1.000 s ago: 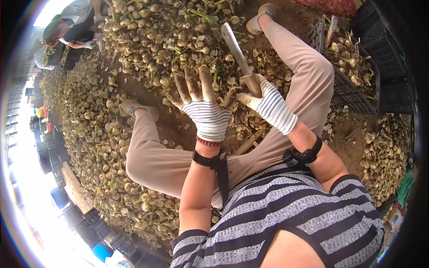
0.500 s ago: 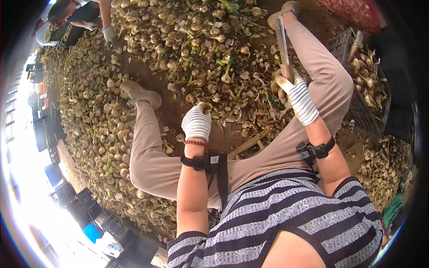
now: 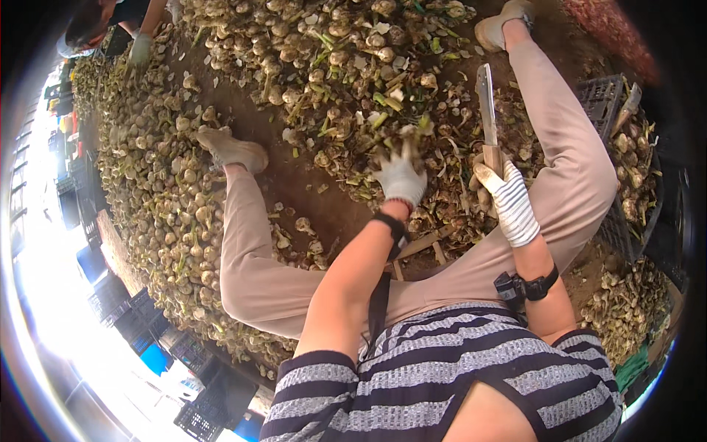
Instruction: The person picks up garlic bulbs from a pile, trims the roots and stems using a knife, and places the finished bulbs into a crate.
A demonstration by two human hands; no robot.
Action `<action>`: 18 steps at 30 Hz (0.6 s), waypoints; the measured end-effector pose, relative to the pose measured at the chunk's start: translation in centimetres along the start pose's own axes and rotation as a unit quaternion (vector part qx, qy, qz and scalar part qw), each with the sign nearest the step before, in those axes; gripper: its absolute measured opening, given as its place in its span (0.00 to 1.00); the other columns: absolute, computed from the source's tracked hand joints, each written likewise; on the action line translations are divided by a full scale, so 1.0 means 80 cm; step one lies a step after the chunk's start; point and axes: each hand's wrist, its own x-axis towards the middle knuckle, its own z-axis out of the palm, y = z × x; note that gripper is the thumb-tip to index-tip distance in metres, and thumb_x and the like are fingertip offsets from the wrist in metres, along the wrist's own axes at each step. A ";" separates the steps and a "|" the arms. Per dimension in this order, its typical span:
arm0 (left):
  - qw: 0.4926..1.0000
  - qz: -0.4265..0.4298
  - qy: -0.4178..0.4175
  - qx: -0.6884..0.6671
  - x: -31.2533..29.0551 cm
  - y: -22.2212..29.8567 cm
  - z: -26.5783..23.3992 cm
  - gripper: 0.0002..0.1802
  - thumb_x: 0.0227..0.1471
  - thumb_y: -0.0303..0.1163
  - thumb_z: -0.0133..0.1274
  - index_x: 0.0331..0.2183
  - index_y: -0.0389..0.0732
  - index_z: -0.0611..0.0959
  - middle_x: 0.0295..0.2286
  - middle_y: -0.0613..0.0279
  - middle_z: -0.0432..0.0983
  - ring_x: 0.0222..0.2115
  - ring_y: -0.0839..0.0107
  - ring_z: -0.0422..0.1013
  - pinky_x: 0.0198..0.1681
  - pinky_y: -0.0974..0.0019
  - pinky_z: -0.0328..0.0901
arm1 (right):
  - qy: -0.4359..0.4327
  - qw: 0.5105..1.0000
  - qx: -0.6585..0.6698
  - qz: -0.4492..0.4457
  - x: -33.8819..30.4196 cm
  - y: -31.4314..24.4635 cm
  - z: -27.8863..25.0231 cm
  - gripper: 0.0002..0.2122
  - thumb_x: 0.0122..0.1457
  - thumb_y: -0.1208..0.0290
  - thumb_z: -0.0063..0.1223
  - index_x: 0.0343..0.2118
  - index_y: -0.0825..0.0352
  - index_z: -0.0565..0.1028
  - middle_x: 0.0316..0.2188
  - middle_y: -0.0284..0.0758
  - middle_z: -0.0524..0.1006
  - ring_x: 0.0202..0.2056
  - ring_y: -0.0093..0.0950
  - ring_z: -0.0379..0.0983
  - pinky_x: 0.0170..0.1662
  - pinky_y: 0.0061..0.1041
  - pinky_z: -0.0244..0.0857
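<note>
My right hand (image 3: 507, 195), in a white striped glove, is closed round the wooden handle of a long knife (image 3: 487, 107), whose blade points up and away from me. Stretched out over the litter of stalks and skins is my gloved left hand (image 3: 401, 179), back upward and fingers spread; their tips are smeared by motion. Just beyond them a pale, blurred piece (image 3: 423, 127) shows, too smeared to name. Garlic bulbs (image 3: 339, 55) with cut stalks cover the ground ahead of both hands.
More garlic (image 3: 173, 214) spreads to my left, beyond my leg. A black crate (image 3: 600, 103) stands by my right knee. Small wooden bars (image 3: 423, 241) lie between my thighs. At the far left, a co-worker's gloved hand (image 3: 140, 50) reaches into the heap; dark crates (image 3: 132, 317) line that side.
My left hand has swung forward and right from between my knees, its curled fingers now spread. The knife stays in my right hand. The whole view has shifted a little.
</note>
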 end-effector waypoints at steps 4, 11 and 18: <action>0.975 0.162 -0.057 0.140 -0.028 -0.056 0.044 0.44 0.47 0.51 0.53 0.62 0.60 0.50 0.61 0.53 0.49 0.61 0.43 0.41 0.59 0.41 0.48 | -0.009 0.999 -0.043 0.016 0.007 -0.002 0.009 0.07 0.57 0.71 0.52 0.38 0.63 0.69 0.19 0.29 0.72 0.12 0.14 0.61 0.15 0.14 0.55; 0.899 0.022 0.235 -0.368 0.076 -0.233 -0.002 0.36 0.46 0.34 0.58 0.57 0.52 0.65 0.56 0.48 0.58 0.53 0.50 0.60 0.56 0.58 0.58 | -0.020 0.998 -0.053 0.008 0.008 0.003 0.014 0.10 0.58 0.67 0.52 0.40 0.63 0.70 0.20 0.29 0.72 0.14 0.13 0.62 0.15 0.12 0.55; 0.979 0.012 0.180 -0.092 0.078 -0.165 -0.038 0.31 0.45 0.44 0.55 0.52 0.52 0.70 0.59 0.51 0.53 0.60 0.46 0.46 0.60 0.39 0.42 | 0.000 0.999 -0.048 0.020 0.011 0.008 0.021 0.10 0.58 0.66 0.53 0.40 0.62 0.70 0.20 0.28 0.72 0.13 0.12 0.61 0.15 0.12 0.54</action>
